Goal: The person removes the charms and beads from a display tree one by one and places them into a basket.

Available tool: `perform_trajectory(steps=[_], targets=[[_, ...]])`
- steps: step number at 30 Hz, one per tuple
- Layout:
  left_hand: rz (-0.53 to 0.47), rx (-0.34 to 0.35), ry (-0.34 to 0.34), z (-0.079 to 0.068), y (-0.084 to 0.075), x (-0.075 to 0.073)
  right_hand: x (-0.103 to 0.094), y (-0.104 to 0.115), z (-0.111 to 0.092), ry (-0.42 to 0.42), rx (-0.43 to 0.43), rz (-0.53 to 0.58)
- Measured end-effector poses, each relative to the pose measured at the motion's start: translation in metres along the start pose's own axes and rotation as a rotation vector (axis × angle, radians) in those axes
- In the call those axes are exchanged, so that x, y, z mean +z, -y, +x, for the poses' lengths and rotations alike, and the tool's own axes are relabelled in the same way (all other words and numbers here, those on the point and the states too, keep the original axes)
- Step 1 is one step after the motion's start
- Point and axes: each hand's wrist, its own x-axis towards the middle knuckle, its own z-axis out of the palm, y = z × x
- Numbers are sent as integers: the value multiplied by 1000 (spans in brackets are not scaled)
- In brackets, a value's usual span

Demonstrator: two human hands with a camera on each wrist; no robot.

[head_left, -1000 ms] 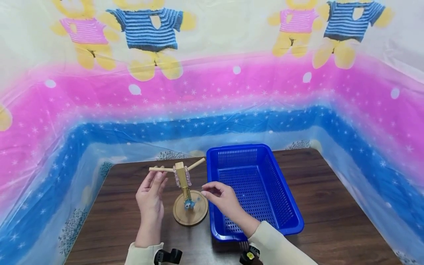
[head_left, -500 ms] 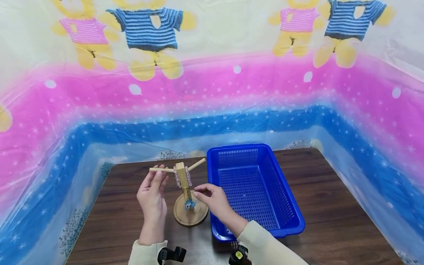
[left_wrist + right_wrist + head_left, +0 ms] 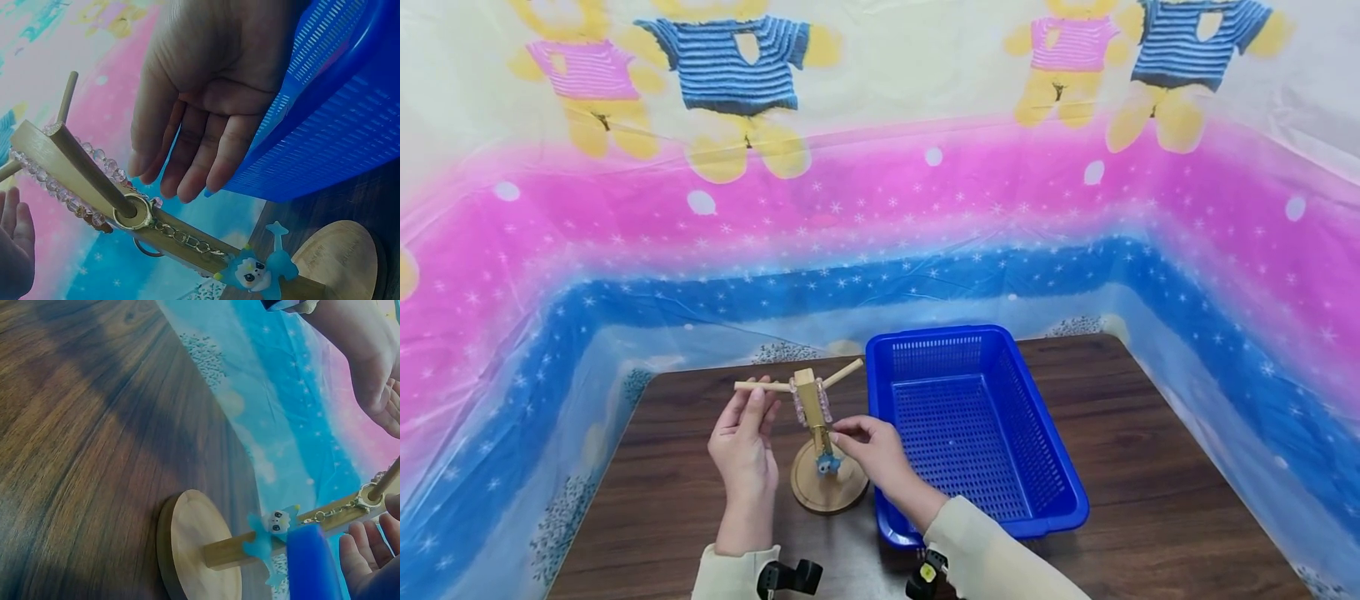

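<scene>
A wooden display stand rises from a round base, with pegs sticking out near its top. My left hand grips the left peg between thumb and fingers. Clear pink beaded bracelets hang on the side pegs. The front peg carries a keychain: a gold ring, a short chain and a blue animal charm hanging down the post. Beside the post, my right hand has its thumb and fingers extended, fingertips close to the ring and chain, holding nothing visible.
A blue perforated plastic basket stands right of the stand, under my right forearm. Both are on a dark wood-grain table. A printed curtain encloses the table's back and sides.
My right hand has moved left, from over the basket's near rim to right beside the stand's post. The left hand stays at the left peg.
</scene>
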Motion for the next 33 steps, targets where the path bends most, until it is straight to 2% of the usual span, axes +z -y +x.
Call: perform_trajectory(steps=[9, 23, 33], targets=[[-34, 13, 7, 0, 0, 2, 7, 2, 3, -6, 35, 66], [91, 52, 0, 2, -2, 5, 13, 5, 12, -50, 63, 87], [90, 43, 9, 5, 0, 6, 15, 7, 17, -83, 122, 139]])
